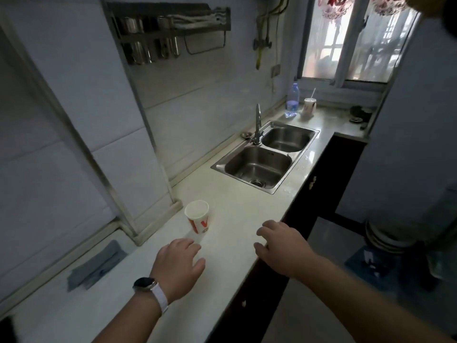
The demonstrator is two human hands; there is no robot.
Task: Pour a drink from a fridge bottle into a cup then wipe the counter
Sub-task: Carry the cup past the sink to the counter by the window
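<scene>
Head view, looking down along a pale table [237,211] that runs beside a tiled wall. Paper cup [197,216] — white with red print, upright, mouth open — stands on the table near the wall, just beyond the left hand [178,264], not touching it. Cup looks empty as far as the inside shows. Left hand hovers palm down over the table, fingers [191,246] loosely spread and slightly curled, holding nothing; a watch with a white strap [148,286] sits on that wrist. Right hand [282,246] is at the front edge of the table, palm down, fingers [263,229] apart and bent, nothing in the grip; cannot tell whether it rests on the edge or floats above it.

Grey-blue cloth [97,266] lies flat on the table by the wall, left of the left hand, well apart from the cup. Double steel sink [265,155] with faucet [258,125] is set in the table further along. Past the sink, near the window [356,38] — a clear plastic bottle [292,100] with blue label and a small cup with a straw [309,107], side by side. Metal rack [170,28] hangs on the wall above. Water drops show on the table right of the sink.
</scene>
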